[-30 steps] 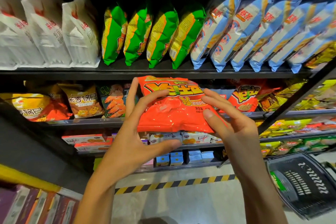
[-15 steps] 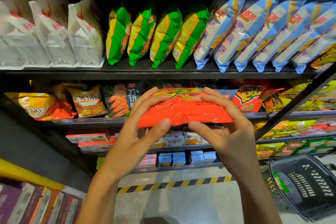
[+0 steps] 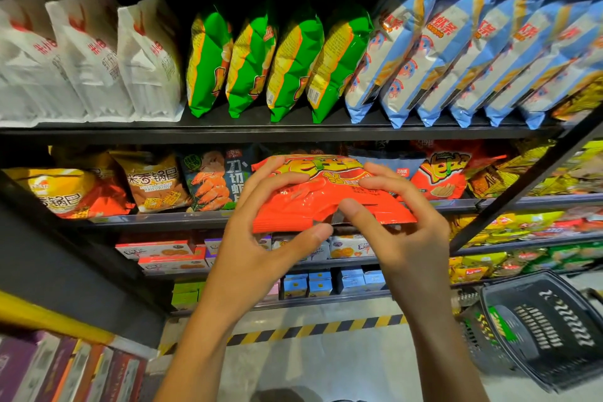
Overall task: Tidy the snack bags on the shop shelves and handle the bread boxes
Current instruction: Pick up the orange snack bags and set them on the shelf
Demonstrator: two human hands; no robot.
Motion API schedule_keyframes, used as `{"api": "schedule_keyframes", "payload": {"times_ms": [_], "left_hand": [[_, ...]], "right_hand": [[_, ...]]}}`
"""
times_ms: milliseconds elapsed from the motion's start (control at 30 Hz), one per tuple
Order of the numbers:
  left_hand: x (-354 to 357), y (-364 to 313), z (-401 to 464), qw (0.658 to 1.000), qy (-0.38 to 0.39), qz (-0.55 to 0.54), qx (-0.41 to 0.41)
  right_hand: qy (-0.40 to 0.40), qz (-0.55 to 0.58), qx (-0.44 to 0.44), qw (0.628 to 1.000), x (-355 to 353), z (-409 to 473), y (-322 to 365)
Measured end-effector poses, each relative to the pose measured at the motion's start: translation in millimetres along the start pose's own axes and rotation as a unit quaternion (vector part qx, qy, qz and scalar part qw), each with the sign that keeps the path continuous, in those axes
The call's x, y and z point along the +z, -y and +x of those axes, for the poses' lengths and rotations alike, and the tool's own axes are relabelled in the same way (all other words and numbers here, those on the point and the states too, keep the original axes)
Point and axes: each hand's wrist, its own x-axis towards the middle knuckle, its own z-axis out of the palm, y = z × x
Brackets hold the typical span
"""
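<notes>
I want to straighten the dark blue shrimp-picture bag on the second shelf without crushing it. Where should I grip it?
Probably pinch the shrimp bag at its upper corners from the front: it stands facing out with its top free, while the kraft-coloured bag and the held orange bag crowd its sides.

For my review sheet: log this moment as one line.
phase: shelving | left hand: grips orange snack bag | right hand: grips same bag | location: second shelf front edge

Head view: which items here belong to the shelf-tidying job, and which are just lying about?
In the job:
- orange snack bag, held by left hand and right hand
- matching orange bag on the second shelf

Lying about:
- black basket on the floor
- striped floor tape
</notes>
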Motion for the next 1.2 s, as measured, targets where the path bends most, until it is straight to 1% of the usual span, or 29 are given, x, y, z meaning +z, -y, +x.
{"api": "schedule_keyframes", "payload": {"times_ms": [100,233,300,367,533,567,633,733,833,900,967,1033,1067,1133,1200], "left_hand": [[10.7,-0.6,0.3,0.998,-0.052,-0.041,0.002],[12.5,-0.7,0.9,0.993,-0.081,-0.082,-0.015],[10.7,-0.8,0.7,0.991,-0.083,-0.099,-0.031],[9.6,-0.7,0.0,0.991,-0.080,-0.104,-0.035],[10.3,-1.8,-3.7,0.994,-0.048,-0.091,-0.024],[10.1,-2.0,-4.5,0.995,-0.034,-0.088,-0.014],[9.2,-0.9,-5.2,0.997,0.000,-0.075,0.006],[11.7,4.8,-1.0,0.994,0.054,-0.094,-0.008],[20.3,16.3,6.6,0.993,0.111,-0.027,0.022],[28.0,21.5,10.2,0.986,0.164,-0.007,0.040],[35.6,30.4,11.6,0.978,0.204,-0.003,0.052],[49.4,33.7,12.5,0.977,0.208,-0.014,0.048],[57.9,31.1,13.4,0.976,0.211,-0.040,0.026],[75.5,23.4,15.6,0.970,0.212,-0.111,-0.050],[93.0,25.0,19.6,0.963,0.208,-0.138,-0.100]], "right_hand": [[0.001,0.000,-0.009,1.000,2.6,-1.1,1.2],[0.072,0.062,0.013,0.995,-4.8,-3.1,4.2],[0.109,0.073,0.011,0.991,-10.3,-4.7,4.9],[0.129,0.062,0.000,0.990,-14.3,-5.5,3.1],[0.137,0.075,-0.007,0.988,-19.4,-10.6,-1.7],[0.134,0.077,-0.006,0.988,-22.3,-13.3,-1.5],[0.102,0.094,0.015,0.990,-27.3,-7.9,-5.5],[0.034,0.146,0.135,0.979,-38.1,4.1,-12.4],[0.029,0.162,0.207,0.964,-52.6,-1.7,-27.1],[0.038,0.146,0.250,0.956,-62.0,-9.6,-33.2],[0.040,0.121,0.252,0.959,-71.8,-12.9,-39.2],[0.018,0.099,0.233,0.967,-81.7,-16.8,-42.4],[0.006,0.090,0.221,0.971,-87.1,-19.7,-44.2],[-0.018,0.082,0.204,0.975,-99.1,-24.7,-46.7],[-0.045,0.086,0.194,0.976,-114.8,-27.3,-51.9]]}}
